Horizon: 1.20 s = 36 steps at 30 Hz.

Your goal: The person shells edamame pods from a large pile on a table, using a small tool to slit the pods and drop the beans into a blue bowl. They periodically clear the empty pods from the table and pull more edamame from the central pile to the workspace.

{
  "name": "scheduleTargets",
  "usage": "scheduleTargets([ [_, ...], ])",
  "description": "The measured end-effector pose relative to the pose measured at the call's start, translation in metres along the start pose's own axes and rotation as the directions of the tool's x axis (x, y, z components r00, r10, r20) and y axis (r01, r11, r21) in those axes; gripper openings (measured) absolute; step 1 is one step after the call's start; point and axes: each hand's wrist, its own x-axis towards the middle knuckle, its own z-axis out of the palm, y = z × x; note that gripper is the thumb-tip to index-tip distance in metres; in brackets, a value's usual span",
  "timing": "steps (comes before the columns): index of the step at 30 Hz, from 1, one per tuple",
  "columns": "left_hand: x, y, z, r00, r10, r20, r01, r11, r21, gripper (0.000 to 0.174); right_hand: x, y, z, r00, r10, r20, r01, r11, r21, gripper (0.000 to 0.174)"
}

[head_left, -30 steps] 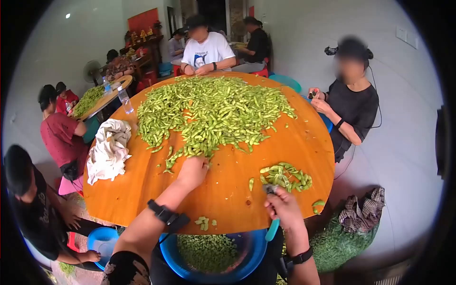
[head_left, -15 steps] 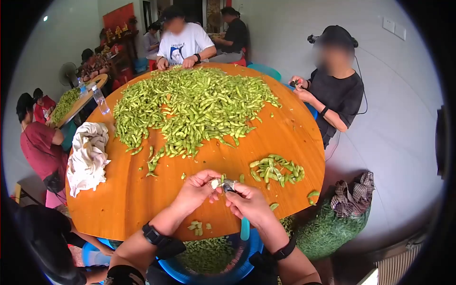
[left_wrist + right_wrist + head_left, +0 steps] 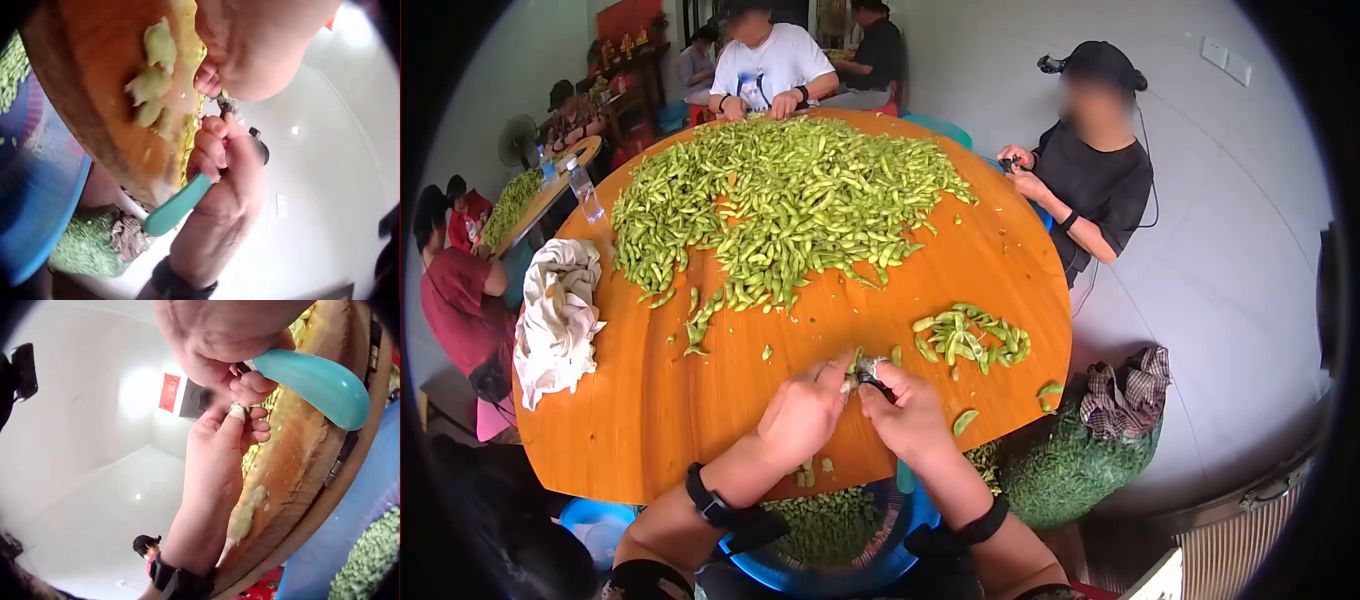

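Observation:
Over the near part of the round wooden table (image 3: 700,400), my two hands meet fingertip to fingertip. My left hand (image 3: 800,415) pinches a green bean pod (image 3: 855,362), mostly hidden by the fingers; a white wrap (image 3: 236,411) covers its thumb tip. My right hand (image 3: 910,415) grips a small tool with a smooth teal handle (image 3: 312,381), its dark working end up against the pod and its exact kind hidden. A big heap of pods (image 3: 790,210) covers the table's far half. To the right lies a smaller pod pile (image 3: 970,338).
Below the table edge sits a blue basin (image 3: 920,508) with shelled beans (image 3: 820,525). Several pale green pieces (image 3: 159,44) lie near that edge. A white cloth (image 3: 560,320) and a bottle (image 3: 584,190) are at left, a full green bag (image 3: 1080,465) at right. People sit around.
My left hand has come back from the pod heap to the right hand, bringing a pod. The right hand has moved inward with the tool, and the head view has shifted.

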Motion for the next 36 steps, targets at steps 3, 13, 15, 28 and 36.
scheduleTargets([
  [3,0.002,0.001,-0.004,0.993,-0.074,0.097,0.071,0.997,0.031,0.029,-0.001,-0.001,-0.001,1.0,0.031,0.0,-0.031,0.999,0.038,0.018],
  [13,0.004,-0.025,0.011,0.919,-0.243,0.309,0.393,0.613,-0.686,0.026,0.005,0.0,-0.014,0.916,0.36,0.177,-0.401,0.815,0.418,0.009],
  [15,0.005,-0.028,0.009,0.901,-0.266,0.342,0.432,0.492,-0.756,0.025,0.007,0.0,-0.013,0.913,0.357,0.196,-0.407,0.811,0.42,0.009],
  [28,0.005,-0.015,0.007,0.989,-0.088,0.117,0.115,0.96,-0.256,0.016,-0.008,0.002,-0.005,1.0,-0.008,0.011,0.009,0.986,-0.166,0.012],
  [36,-0.001,0.004,-0.018,0.964,-0.167,0.209,0.16,0.986,0.051,0.008,0.002,0.012,-0.046,0.997,0.02,-0.072,-0.04,0.957,-0.286,0.011],
])
